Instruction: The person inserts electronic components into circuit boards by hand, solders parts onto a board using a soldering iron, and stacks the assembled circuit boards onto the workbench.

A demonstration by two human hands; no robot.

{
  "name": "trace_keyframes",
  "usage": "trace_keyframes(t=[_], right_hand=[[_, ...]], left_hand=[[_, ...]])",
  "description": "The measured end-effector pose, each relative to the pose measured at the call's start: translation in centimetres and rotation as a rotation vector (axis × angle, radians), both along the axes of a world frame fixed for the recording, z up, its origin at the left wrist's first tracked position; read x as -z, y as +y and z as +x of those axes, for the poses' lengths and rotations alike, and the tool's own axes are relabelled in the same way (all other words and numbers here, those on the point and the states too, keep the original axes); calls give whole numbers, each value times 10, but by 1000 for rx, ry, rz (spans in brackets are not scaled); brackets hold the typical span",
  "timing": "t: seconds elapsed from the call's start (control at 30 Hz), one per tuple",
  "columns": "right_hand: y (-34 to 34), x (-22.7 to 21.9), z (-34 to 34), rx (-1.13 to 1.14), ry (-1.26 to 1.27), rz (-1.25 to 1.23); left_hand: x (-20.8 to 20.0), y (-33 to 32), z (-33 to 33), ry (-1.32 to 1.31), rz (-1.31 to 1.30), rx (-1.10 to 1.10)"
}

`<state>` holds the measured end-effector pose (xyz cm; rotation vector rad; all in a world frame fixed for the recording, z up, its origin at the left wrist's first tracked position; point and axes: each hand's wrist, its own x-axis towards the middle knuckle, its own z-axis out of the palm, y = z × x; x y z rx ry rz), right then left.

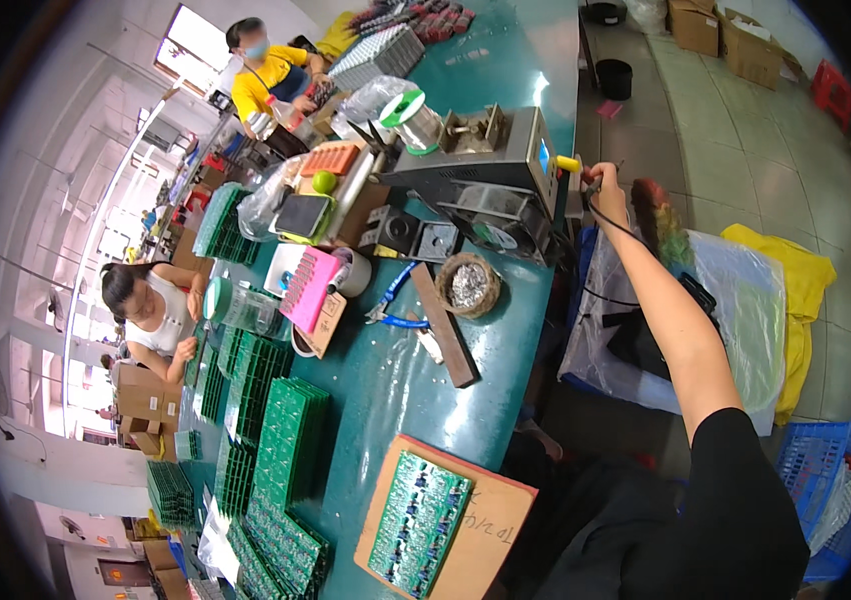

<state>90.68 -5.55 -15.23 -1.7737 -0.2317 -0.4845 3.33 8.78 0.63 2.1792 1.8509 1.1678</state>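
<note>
Open stretch: bare green tabletop (415, 400) between the long brown wooden bar (443, 325) and my tan cardboard sheet (480, 535).
Left side: blocked by stacked green circuit boards (290, 440).
Ahead: grey metal soldering machine (485, 160) crowds my right hand (605, 195).
Near bar: blue-handled pliers (395, 300).

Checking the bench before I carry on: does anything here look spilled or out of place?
Small pale bits lie scattered on the green table near the blue-handled pliers. The right hand holds a soldering iron out past the table edge.
</note>
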Motion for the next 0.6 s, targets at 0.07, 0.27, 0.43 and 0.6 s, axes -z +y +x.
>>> trace_keyframes(t=[0.07, 0.27, 0.43, 0.6], right_hand=[[-21, 11, 16, -81, 35, 16], [-63, -63, -58, -1, -359, 149], [-100, -141, -188, -272, -307, 68], [-75, -204, -250, -593, -412, -134]], left_hand=[[-3, 2, 8, 59, 27, 23], [-38, -17, 33, -269, -138, -133], [-56, -29, 55, -92, 7, -300], [-12, 17, 25, -277, 85, -40]])
